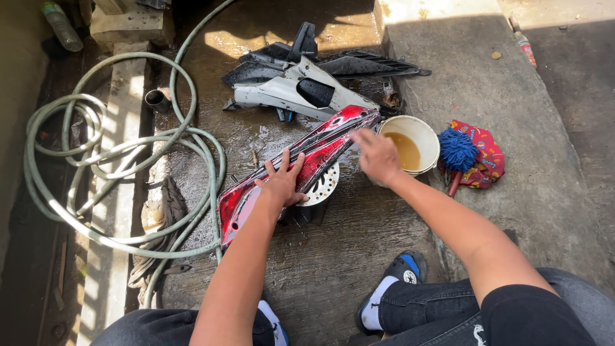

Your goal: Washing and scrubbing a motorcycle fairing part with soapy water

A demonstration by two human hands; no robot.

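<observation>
A long red motorcycle body panel [320, 144] lies slanted on the wet concrete, propped over a perforated metal disc [323, 184]. My left hand [282, 181] presses flat on the panel's lower half, fingers spread. My right hand [376, 156] hovers over the panel's upper end beside a cream bucket [419, 131] of brownish water; it is blurred, and whether it holds anything is unclear.
A grey-white panel [288, 90] and black plastic panels [359, 64] lie behind. A coiled green hose [109, 160] fills the left. A blue mop brush [457, 150] rests on a red patterned cloth [488, 157] on the raised step. A rag [168, 205] lies by the hose.
</observation>
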